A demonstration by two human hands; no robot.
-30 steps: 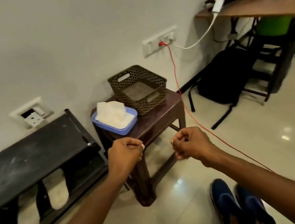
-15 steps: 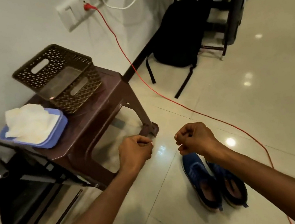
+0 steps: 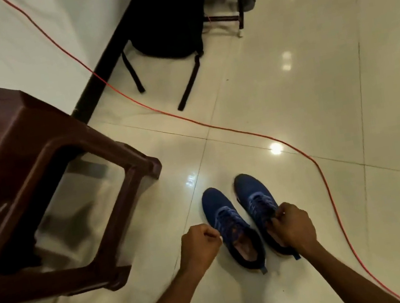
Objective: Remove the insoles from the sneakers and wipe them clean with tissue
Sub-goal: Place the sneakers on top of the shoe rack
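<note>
Both fists, left hand (image 3: pixel 201 246) and right hand (image 3: pixel 294 228), hung over the blue sneakers (image 3: pixel 242 221), fingers curled tight (apparently gripping nothing).

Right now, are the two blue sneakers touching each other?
Apart. The head view shows a strip of pale floor between the left sneaker and the right sneaker, at least along their toes and midsections.

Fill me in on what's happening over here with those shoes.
A person is looking down at a pair of blue sneakers standing side by side on the tiled floor, beside a brown plastic stool. Both fists are closed: the left hand hovers beside the left shoe, and the right hand is over the right shoe's opening. The left shoe's pinkish lining shows; no insole is out. A red cable runs across the floor behind the sneakers.
</note>
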